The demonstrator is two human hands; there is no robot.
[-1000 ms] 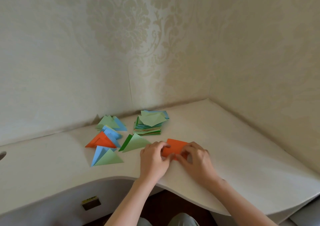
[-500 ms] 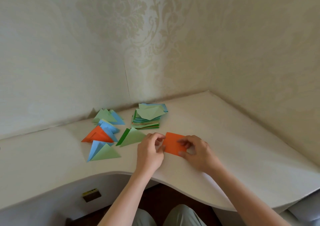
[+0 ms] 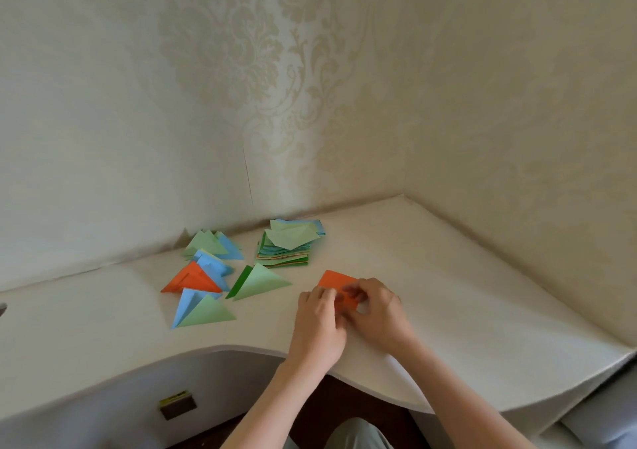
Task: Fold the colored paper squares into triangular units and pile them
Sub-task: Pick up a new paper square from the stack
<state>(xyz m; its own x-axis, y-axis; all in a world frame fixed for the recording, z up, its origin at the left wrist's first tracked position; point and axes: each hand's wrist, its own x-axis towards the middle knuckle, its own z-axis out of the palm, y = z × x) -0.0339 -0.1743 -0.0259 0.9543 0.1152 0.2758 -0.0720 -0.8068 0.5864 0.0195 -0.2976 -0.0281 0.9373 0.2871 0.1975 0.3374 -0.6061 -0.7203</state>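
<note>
Between both hands (image 3: 319, 324) (image 3: 375, 314), curled fingers pinch the orange paper (image 3: 336, 281).

Folded triangles (image 3: 203, 283) left of paper stack (image 3: 287, 245); hands (image 3: 344, 314) in front

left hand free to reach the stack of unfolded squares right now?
Probably not: the left hand is on the orange paper with the right hand. The path to the stack looks unobstructed.

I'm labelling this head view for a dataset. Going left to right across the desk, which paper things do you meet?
Orange triangle → light green triangle → stack of paper squares → orange paper, gripped by left hand and right hand.
</note>
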